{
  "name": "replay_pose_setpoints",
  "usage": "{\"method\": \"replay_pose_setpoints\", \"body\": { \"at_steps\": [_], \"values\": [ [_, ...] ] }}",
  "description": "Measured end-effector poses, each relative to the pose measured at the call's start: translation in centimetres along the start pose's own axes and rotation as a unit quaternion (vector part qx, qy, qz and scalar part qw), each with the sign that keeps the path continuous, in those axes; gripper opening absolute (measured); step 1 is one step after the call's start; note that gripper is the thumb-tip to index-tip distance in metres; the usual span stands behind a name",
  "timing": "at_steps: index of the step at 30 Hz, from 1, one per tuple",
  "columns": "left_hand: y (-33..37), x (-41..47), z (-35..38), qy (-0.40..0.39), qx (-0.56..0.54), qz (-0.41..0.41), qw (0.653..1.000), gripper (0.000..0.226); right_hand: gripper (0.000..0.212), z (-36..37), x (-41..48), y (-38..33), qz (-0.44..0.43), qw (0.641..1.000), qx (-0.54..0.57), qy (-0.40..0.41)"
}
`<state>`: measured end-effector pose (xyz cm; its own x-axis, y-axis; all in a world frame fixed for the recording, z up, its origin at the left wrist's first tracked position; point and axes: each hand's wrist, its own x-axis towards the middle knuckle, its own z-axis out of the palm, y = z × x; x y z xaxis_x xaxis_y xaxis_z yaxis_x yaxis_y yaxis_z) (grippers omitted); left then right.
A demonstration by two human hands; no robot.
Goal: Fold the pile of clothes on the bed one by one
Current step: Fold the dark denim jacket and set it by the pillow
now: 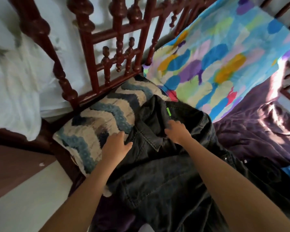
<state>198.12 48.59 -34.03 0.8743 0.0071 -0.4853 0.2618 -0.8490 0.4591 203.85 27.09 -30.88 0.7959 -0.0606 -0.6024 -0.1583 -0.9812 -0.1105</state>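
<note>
A dark grey denim jacket [157, 173] lies spread on the bed, its collar near the middle of the view and a small green tag [168, 111] showing near its top. My left hand [115, 146] rests on the jacket's left edge beside the collar, fingers spread and fairly straight. My right hand [176, 131] lies on the fabric just right of the collar, with its fingertips curled into a fold of the denim. The picture is blurred, so the right hand's hold is unclear.
A blue and cream zigzag rug or cushion [97, 124] lies under the jacket's left side. A colourful pillow [216, 61] sits at the upper right on a purple sheet [258, 131]. The dark red wooden bed frame [94, 52] rises at the left, with white cloth [15, 81] beyond it.
</note>
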Motion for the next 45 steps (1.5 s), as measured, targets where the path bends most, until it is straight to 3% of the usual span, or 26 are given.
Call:
{"method": "replay_pose_setpoints", "body": {
  "at_steps": [4, 7, 11, 15, 18, 22, 25, 27, 33, 37, 40, 45],
  "values": [
    [0.6, 3.1, 1.3, -0.068, 0.032, -0.054, 0.996, 0.058, 0.051, -1.7, 3.2, 0.7, 0.014, 0.998, 0.056, 0.028],
    [0.0, 4.8, 2.2, -0.098, -0.046, -0.092, 0.990, 0.051, 0.060, -2.0, 5.6, 0.3, -0.017, 0.997, 0.073, 0.029],
    [-0.6, 6.0, 2.4, -0.119, -0.104, -0.078, 0.984, 0.020, 0.069, -2.4, 8.7, -1.1, -0.010, 0.995, 0.083, 0.061],
    [-0.9, 6.2, 2.4, -0.131, -0.194, -0.076, 0.969, 0.039, 0.072, -2.6, 11.0, -2.7, -0.047, 0.995, 0.040, 0.073],
    [0.3, 5.7, 2.1, -0.066, -0.227, -0.110, 0.965, 0.020, 0.070, -2.5, 11.9, -3.4, -0.048, 0.996, 0.028, 0.066],
    [4.7, 6.6, 0.8, 0.107, -0.108, -0.073, 0.986, 0.051, 0.051, -3.0, 12.3, -3.0, -0.043, 0.993, 0.008, 0.107],
    [7.3, 9.0, 0.0, 0.100, -0.039, -0.057, 0.993, 0.030, 0.030, -4.2, 12.4, -2.3, -0.054, 0.990, 0.016, 0.132],
    [6.9, 10.1, -0.8, 0.104, -0.076, -0.065, 0.990, 0.013, 0.027, -5.1, 12.3, -1.6, -0.047, 0.986, 0.037, 0.152],
    [3.6, 9.4, -0.5, 0.158, -0.214, -0.059, 0.962, 0.011, 0.030, -4.4, 12.3, -1.9, -0.023, 0.982, 0.101, 0.155],
    [3.5, 8.9, 0.3, 0.045, -0.321, -0.054, 0.945, 0.021, 0.035, -4.0, 12.4, -1.9, -0.012, 0.984, 0.119, 0.132],
    [3.3, 7.7, 0.5, -0.050, -0.256, -0.018, 0.965, 0.034, 0.036, -5.0, 11.7, -0.8, -0.031, 0.988, 0.073, 0.136],
    [5.0, 5.3, -0.2, -0.012, -0.211, 0.039, 0.977, 0.023, 0.035, -6.5, 9.2, 1.7, -0.026, 0.982, 0.100, 0.156]
  ]
}}
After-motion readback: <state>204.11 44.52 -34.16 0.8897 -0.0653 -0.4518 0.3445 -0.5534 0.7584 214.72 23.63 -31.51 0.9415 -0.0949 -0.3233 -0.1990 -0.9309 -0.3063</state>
